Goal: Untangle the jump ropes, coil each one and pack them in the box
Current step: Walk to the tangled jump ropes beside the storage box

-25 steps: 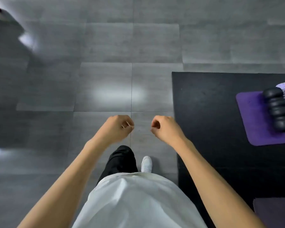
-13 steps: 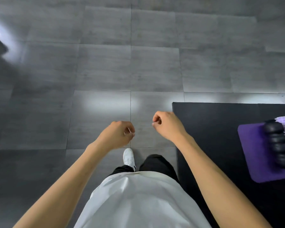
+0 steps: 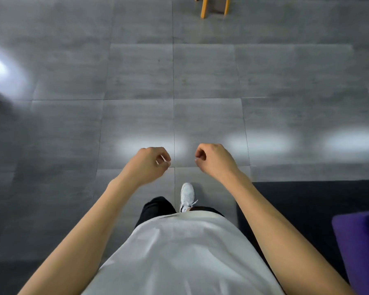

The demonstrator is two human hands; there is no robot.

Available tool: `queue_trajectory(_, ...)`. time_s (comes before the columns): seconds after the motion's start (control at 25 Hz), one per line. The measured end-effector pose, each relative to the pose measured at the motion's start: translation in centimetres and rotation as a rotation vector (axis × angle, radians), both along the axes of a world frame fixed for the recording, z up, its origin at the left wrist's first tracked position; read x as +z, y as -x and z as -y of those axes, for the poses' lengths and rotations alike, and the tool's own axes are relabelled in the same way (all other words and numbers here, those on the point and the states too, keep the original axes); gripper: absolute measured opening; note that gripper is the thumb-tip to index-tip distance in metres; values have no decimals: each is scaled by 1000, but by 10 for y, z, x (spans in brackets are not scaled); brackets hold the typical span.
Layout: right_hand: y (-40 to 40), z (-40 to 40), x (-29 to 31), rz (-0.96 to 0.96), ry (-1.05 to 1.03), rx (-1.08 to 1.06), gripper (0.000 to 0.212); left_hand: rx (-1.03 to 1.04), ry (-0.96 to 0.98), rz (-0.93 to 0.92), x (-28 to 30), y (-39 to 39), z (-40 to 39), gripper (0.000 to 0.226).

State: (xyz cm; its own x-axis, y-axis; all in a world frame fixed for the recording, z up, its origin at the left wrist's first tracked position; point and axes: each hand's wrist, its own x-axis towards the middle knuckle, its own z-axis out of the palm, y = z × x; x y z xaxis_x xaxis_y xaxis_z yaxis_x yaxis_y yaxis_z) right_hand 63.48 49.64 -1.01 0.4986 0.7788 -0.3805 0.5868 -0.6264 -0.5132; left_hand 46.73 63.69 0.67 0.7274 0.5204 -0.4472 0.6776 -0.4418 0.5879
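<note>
**Head View: Walking Approach, Ropes Out of Sight**

Head camera looks down past a white shirt (image 3: 183, 252) and black trousers (image 3: 156, 208) to one white shoe (image 3: 186, 195) planted on the floor.

**Hands.** Both arms reach forward at waist height. Left hand (image 3: 146, 165) has its fingers loosely curled, thumb near the index tip; nothing shows between them. Right hand (image 3: 214, 159) is curled the same way and also carries nothing. The two hands sit near each other, apart, with a floor joint visible between them.

**Task items.** No jump rope and no box appear in this view. Their position cannot be told.

**Handling (judgement).** A jump rope is expected to be light and limp, with stiff handles at each end. Taking hold at a handle gives a firm, non-slip purchase and a clear start for tracing the cord through a tangle. A smooth cord may slide through a loose grip and spring out of its coil, so each coil probably needs pinching at the crossing until it is laid in the box.

**Surroundings.** A dark mat (image 3: 307, 201) with a matte, grainy face lies at the right; a purple pad (image 3: 358, 248) rests on it at the frame edge. Farther out, the floor (image 3: 136, 81) is large grey rectangular tile, faintly streaked, with soft glare patches. At the far edge stand yellow legs (image 3: 204, 7), apparently wooden furniture.
</note>
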Motion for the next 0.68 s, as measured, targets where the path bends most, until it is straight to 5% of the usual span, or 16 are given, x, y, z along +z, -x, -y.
queue_trajectory(0.4, -192, -259, 0, 11, 62, 100, 10, 215, 54, 130, -3, -186, -264, 9)
queue_trajectory(0.68, -312, -438, 17, -26, 47, -1, 8, 173, 88, 141, 19, -323, -466, 8)
